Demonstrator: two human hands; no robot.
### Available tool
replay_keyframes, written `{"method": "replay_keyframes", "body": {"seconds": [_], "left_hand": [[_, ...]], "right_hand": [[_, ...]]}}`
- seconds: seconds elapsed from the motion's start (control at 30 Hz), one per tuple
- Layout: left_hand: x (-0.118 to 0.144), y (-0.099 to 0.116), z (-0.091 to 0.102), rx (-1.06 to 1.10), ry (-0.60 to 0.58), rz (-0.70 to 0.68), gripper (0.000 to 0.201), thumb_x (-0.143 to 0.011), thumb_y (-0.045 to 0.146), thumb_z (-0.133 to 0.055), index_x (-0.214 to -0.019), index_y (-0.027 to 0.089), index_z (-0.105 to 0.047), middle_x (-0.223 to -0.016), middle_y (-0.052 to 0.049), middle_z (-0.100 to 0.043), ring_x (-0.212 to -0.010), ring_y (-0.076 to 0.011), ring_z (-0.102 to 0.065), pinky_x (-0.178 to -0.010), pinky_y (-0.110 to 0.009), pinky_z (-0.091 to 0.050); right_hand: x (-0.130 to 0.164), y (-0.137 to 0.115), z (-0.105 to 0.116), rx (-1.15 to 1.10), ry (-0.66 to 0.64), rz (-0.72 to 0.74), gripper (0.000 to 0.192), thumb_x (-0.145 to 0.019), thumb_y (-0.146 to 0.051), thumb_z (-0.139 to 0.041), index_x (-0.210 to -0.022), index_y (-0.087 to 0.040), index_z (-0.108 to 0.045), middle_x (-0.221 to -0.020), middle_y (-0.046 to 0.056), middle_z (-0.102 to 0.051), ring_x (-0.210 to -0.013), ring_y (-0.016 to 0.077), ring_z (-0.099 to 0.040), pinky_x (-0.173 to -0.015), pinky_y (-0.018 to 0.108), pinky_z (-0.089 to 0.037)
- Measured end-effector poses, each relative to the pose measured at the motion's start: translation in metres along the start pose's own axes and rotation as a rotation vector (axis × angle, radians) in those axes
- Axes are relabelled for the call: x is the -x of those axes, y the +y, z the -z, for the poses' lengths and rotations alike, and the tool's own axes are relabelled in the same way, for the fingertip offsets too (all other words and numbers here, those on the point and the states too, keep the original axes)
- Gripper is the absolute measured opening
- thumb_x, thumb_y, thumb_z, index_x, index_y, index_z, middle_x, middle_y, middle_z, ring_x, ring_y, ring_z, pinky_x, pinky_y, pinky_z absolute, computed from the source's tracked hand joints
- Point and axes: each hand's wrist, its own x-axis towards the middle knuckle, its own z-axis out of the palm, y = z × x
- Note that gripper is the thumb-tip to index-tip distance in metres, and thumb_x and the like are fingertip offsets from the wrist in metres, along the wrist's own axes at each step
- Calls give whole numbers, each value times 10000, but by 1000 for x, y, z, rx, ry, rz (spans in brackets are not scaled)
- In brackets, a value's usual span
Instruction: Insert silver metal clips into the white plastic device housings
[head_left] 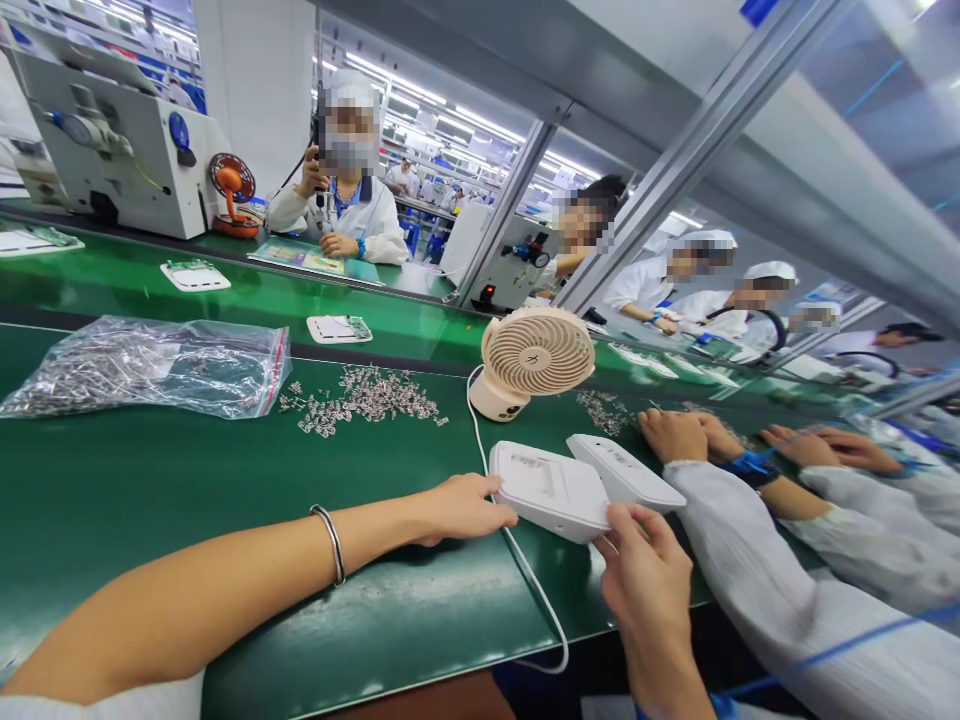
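On green bench, both hands' grip (465,508) (645,570) pinching white housing (551,488) edges

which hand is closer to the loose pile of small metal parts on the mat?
Left. The left hand lies just below the metal parts; the right hand is farther off, beyond the white casing.

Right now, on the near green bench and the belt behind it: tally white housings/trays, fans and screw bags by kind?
White plastic housings at the person's hands: 2 (one between left hand and right hand, one beside it)
White flat trays on the belt: 2
Beige desk fan: 1
Clear zip bag of small metal parts: 1
Total: 6
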Motion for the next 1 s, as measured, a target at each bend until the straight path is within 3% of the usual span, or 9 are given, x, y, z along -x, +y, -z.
{"method": "replay_keyframes", "body": {"seconds": [0.27, 0.37, 0.47, 0.6, 0.7, 0.77, 0.83, 0.9, 1.0], "left_hand": [[38, 11, -10, -57, 32, -19, 606, -755, 323, -425, -1338, 162, -394, -925, -96, -664, -720, -220, -602, -651, -317, -448], [69, 27, -15, -153, 137, 84, 704, -748, 371, -470, -1379, 105, -308, -1384, -205, -360, -1114, -325, -504, -922, -387, -396], [96, 32, -30, -193, 39, 252, 886, -715, 360, -519, -1426, 67, -78, -1478, -223, 21, -1308, -378, -251, -1046, -456, -270], [109, 15, -53, -330, -286, 177, 763, -728, 217, -482, -1411, 70, -176, -1461, -244, -122, -1265, -363, -346, -984, -440, -370], [104, 9, -50, -540, -345, -202, 475, -783, 186, -420, -1255, 160, -467, -1372, -187, -386, -1054, -301, -561, -799, -387, -483], [95, 12, -33, -752, -344, -469, 309, -797, 196, -431, -1060, 130, -581, -1144, -151, -579, -896, -252, -603, -753, -368, -481], [82, 16, -10, -968, -185, -570, 283, -803, 191, -434, -1036, 117, -576, -1032, -125, -608, -927, -264, -563, -810, -413, -444], [67, 18, 14, -1135, -119, -524, 320, -796, 191, -463, -1102, 171, -556, -1143, -115, -561, -1050, -291, -493, -836, -431, -418], [50, 17, 41, -1311, 8, -311, 318, -797, 161, -462, -1096, 144, -570, -1132, -154, -559, -1072, -306, -461, -785, -407, -416]], "right_hand": [[26, -23, -24, -145, 40, 150, 263, -571, -338, -686, -712, -173, -537, -775, -5, -593, -730, 110, -538, -647, 225, -404], [34, -19, -38, -142, -218, 20, 301, -547, -365, -714, -700, -176, -537, -663, -28, -548, -621, 100, -497, -554, 210, -384], [40, -15, -52, -125, -511, -53, 289, -593, -385, -711, -694, -178, -535, -640, -28, -544, -593, 97, -479, -552, 213, -380], [46, -22, -70, -38, -903, -22, 232, -698, -366, -659, -685, -181, -519, -849, 36, -642, -772, 136, -548, -648, 232, -397], [48, -35, -89, 70, -1177, 56, 207, -754, -352, -601, -679, -178, -517, -971, 66, -644, -868, 159, -558, -687, 253, -400], [46, -41, -104, 63, -1114, 190, 177, -756, -331, -590, -681, -179, -537, -881, 42, -641, -818, 142, -550, -695, 255, -396], [43, -43, -117, -32, -898, 289, 137, -729, -302, -605, -684, -185, -549, -723, -7, -591, -698, 110, -513, -659, 242, -388], [39, -42, -125, -119, -736, 282, 119, -691, -277, -628, -672, -186, -552, -622, -41, -520, -600, 88, -457, -598, 228, -368], [39, -39, -125, -128, -737, 124, 120, -640, -252, -654, -650, -171, -567, -584, -40, -512, -562, 80, -437, -547, 219, -343]]}}
